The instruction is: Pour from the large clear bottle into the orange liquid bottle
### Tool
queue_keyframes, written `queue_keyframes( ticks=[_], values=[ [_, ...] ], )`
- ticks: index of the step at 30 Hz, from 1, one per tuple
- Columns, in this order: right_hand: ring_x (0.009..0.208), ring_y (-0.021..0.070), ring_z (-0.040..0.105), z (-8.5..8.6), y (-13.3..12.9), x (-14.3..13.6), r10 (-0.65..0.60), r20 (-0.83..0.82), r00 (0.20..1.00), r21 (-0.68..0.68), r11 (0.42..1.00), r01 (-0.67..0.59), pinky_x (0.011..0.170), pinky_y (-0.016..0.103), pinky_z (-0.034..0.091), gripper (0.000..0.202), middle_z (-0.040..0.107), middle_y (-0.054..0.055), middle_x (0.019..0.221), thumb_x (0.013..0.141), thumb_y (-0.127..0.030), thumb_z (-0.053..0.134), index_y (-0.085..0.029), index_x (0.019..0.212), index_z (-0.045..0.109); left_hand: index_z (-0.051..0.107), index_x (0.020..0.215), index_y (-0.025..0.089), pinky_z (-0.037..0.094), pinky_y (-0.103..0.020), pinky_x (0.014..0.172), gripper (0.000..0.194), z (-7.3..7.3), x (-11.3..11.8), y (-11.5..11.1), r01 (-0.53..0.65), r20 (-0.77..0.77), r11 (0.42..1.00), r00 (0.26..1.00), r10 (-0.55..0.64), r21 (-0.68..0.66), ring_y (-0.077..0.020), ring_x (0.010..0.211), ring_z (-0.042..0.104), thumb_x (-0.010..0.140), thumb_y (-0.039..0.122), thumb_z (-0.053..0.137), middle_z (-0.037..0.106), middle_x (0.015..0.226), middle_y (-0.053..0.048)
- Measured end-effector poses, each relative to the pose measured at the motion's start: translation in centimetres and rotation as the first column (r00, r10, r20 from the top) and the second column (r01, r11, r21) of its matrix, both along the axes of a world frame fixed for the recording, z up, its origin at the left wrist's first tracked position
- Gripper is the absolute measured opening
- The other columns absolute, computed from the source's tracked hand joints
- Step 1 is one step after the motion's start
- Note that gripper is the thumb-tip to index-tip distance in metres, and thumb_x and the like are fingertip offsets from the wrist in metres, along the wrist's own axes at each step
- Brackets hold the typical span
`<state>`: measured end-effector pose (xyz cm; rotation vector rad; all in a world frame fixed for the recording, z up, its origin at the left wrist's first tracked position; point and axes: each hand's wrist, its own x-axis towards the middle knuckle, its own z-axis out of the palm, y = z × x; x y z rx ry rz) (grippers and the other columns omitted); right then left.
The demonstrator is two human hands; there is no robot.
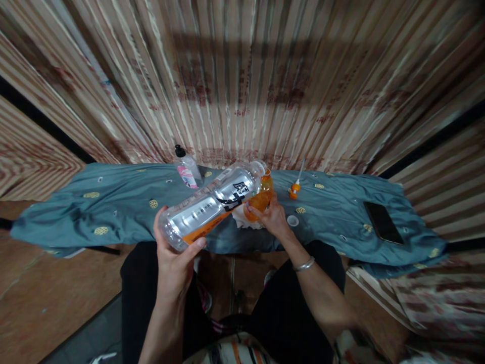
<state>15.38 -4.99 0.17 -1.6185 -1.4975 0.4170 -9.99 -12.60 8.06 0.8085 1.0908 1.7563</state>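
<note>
My left hand (pixel 177 258) is wrapped round the base of a large clear plastic bottle (pixel 212 205) with a silver and orange label. The bottle is tilted, its mouth at the upper right over the top of a small orange bottle (pixel 261 199). My right hand (pixel 271 217) grips that orange bottle by its side, above a crumpled white tissue (pixel 246 218). An orange pump top (pixel 294 190) with a pale tube lies to the right. Close to my right wrist is a small white cap (pixel 292 221). Whether liquid is flowing I cannot make out.
A clear bottle with a pink label and black top (pixel 187 169) stands at the back left. A dark phone (pixel 383 222) lies at the right. Blue-green patterned cloth (pixel 125 202) covers the narrow table, with striped curtains (pixel 242 86) behind it.
</note>
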Motion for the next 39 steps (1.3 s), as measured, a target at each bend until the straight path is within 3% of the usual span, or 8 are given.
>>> queue_keyframes(
  ticks=[23,39],
  values=[
    [0.112,0.0375,0.079,0.32,-0.02,-0.03,0.012,-0.035,0.999,-0.02,1.0,-0.013,0.095,0.049,0.064,0.083,0.079,0.016,0.125,0.079,-0.048,0.085,-0.017,0.147,0.049,0.053,0.148,0.036,0.058,-0.027,0.09,0.118,-0.09,-0.18,-0.07,0.012,-0.045,1.0,0.999,-0.012,-0.003,-0.0214,0.111,0.068,0.043,0.03,0.106,0.062,0.138,-0.004],
    [0.11,0.0374,0.079,0.5,-0.08,-0.08,0.016,-0.028,0.999,-0.023,1.0,-0.016,0.095,0.05,0.064,0.082,0.08,0.016,0.123,0.08,-0.055,0.082,-0.017,0.145,0.051,0.051,0.149,0.036,0.06,-0.03,0.091,0.115,-0.31,-0.19,-0.24,0.016,-0.087,1.0,0.996,-0.015,0.002,-0.0239,0.114,0.07,0.047,0.031,0.104,0.061,0.141,-0.006]
  ],
)
